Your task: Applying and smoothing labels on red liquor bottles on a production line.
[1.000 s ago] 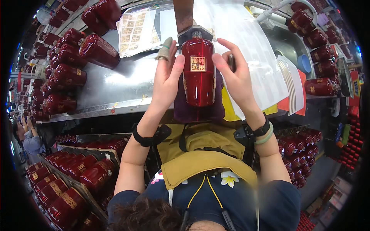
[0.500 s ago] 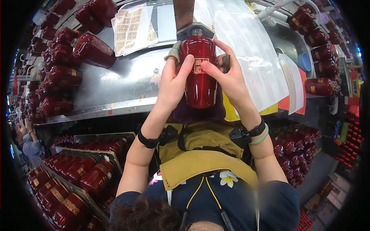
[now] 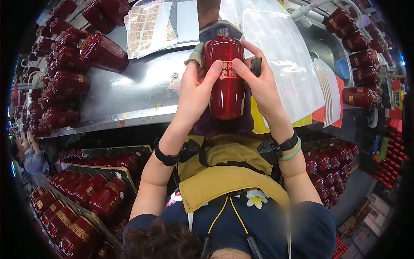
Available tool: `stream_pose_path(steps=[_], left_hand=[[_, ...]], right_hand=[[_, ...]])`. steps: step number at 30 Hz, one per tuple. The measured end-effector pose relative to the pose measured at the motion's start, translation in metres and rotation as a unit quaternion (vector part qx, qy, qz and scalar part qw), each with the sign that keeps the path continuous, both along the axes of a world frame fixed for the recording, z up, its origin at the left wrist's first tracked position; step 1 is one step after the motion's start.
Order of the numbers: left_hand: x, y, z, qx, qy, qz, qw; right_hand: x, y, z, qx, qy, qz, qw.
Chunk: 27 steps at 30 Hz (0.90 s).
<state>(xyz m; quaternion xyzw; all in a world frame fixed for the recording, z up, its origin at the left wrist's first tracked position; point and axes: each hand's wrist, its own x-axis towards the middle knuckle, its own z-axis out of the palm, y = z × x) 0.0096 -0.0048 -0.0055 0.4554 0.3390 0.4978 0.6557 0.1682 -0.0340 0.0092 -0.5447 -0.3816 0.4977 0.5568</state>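
Observation:
Between my two hands lies a glossy dark red glass bottle (image 3: 225,99), its clear neck pointing away from me against a grey angled rest (image 3: 235,30). A gold label (image 3: 228,70) sits on its upper side. My left hand (image 3: 197,80) wraps the bottle's left side, thumb on the label's left edge; a cloth cover is on one finger. My right hand (image 3: 257,80) grips the right side, thumb at the label's right edge, with a dark green band round a finger. Purple cloth (image 3: 224,126) lies under the bottle's base.
Sheets of gold labels (image 3: 148,28) lie at the back left of the metal table (image 3: 138,93). White sheets (image 3: 280,56) cover its right side. Red bottles (image 3: 103,52) crowd the left, with more in crates (image 3: 129,175) below. A blue cup (image 3: 341,69) sits at the right. Another person (image 3: 32,159) is far left.
The bottle has turned a little about its length, so more of the gold label now shows. Both thumbs have shifted slightly apart on its surface.

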Motion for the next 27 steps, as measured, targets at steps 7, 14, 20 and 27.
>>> stream_pose_path(steps=[7,14,20,27], left_hand=[[0.002,-0.001,0.0,-0.008,-0.007,0.006,1.0],[-0.001,0.004,0.004,-0.036,0.02,-0.002,0.999],[0.001,0.003,0.004,-0.022,0.028,0.004,0.999],[0.0,0.004,0.001,-0.025,0.026,0.005,0.999]], right_hand=[[0.002,0.0,0.0,-0.002,0.015,0.01,1.0],[0.011,-0.003,-0.003,0.002,0.024,0.046,0.999],[0.014,-0.003,-0.006,0.02,0.019,0.058,0.998],[0.013,-0.004,-0.004,0.019,0.022,0.061,0.998]])
